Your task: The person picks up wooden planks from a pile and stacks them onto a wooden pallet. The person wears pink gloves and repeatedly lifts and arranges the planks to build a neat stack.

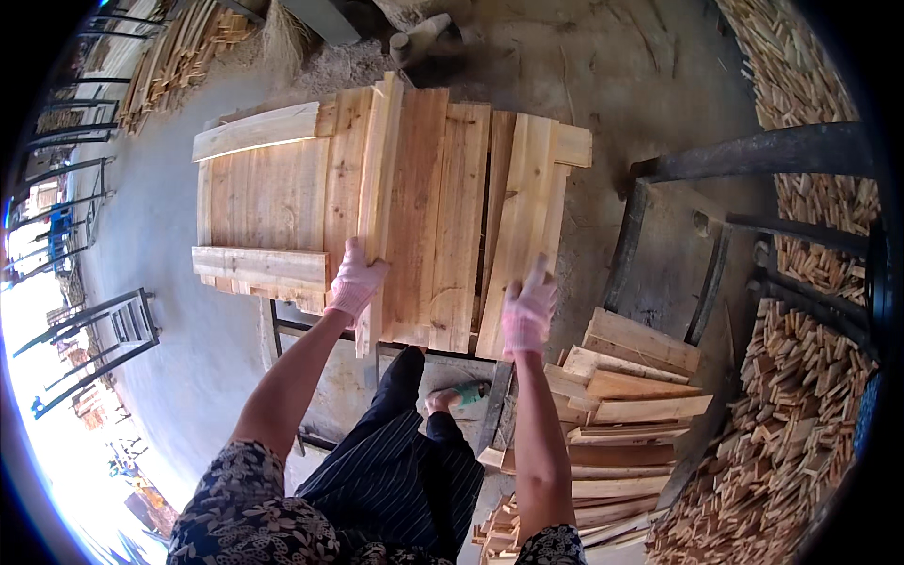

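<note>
My left hand [356, 282], in a pink-and-white glove, is closed around the near part of a narrow pale board [378, 160]. That board lies on edge or raised across a row of wider planks [414, 217]. Over the near end of a pale plank [524, 188] at the right is my right hand [529, 313], gloved alike. Its index finger and thumb are stretched apart; the other fingers are partly hidden. Left of the narrow board, planks sit side by side as a panel [264, 193], with a crosspiece at the far edge [259, 130] and another at the near edge [264, 266].
A dark metal frame [424, 350] supports the planks. Loose boards [626, 414] are stacked by my right arm. Dark metal racks [753, 155] and large piles of wood strips [791, 424] stand at the right. More boards [174, 61] lie at the far left.
</note>
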Demonstrator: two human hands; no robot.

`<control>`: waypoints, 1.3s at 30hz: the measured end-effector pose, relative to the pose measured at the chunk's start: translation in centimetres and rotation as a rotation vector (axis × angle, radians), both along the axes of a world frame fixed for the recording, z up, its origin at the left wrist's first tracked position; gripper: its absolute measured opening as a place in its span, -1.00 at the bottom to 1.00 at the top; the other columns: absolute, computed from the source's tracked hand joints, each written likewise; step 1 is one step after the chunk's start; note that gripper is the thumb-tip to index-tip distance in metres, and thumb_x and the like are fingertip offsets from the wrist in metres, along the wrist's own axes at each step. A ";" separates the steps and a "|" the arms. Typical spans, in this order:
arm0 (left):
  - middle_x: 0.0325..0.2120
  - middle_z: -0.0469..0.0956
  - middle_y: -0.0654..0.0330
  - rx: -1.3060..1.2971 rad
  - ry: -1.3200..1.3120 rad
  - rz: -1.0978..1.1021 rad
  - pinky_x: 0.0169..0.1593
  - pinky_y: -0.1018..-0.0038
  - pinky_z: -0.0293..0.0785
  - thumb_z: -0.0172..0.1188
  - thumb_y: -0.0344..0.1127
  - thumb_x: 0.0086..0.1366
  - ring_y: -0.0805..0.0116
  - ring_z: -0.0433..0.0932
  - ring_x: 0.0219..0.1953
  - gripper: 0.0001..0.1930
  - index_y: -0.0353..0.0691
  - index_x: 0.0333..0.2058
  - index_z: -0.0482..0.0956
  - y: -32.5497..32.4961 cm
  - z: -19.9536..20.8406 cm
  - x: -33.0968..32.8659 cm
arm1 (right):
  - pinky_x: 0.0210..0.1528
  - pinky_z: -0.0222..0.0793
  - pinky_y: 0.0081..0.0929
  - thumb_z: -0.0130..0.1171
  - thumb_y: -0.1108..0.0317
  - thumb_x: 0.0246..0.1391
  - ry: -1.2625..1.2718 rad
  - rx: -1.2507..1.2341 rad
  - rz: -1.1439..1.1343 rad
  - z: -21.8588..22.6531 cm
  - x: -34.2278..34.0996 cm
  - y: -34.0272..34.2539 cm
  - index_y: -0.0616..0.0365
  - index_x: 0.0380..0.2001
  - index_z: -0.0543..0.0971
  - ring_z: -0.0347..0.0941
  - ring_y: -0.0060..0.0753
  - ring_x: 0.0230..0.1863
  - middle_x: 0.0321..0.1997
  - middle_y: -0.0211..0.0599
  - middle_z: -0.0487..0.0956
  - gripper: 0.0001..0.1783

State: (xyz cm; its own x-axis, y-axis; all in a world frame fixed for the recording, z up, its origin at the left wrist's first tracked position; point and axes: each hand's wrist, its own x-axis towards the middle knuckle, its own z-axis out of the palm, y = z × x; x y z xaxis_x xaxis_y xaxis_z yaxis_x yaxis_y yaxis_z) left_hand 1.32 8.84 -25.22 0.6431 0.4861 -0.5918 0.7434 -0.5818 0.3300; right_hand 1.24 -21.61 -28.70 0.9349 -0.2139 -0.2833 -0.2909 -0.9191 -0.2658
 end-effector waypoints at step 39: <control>0.04 0.51 -0.07 -0.448 -0.149 -1.316 0.23 0.22 0.44 0.25 -0.26 0.34 0.01 0.52 0.13 -0.57 -0.32 0.12 0.47 -47.0 -9.4 0.1 | 0.10 0.43 0.00 0.24 -0.11 0.17 0.149 -0.145 -1.076 -7.7 -15.3 -31.4 0.08 0.46 0.14 0.38 0.18 0.17 0.21 0.16 0.37 -0.07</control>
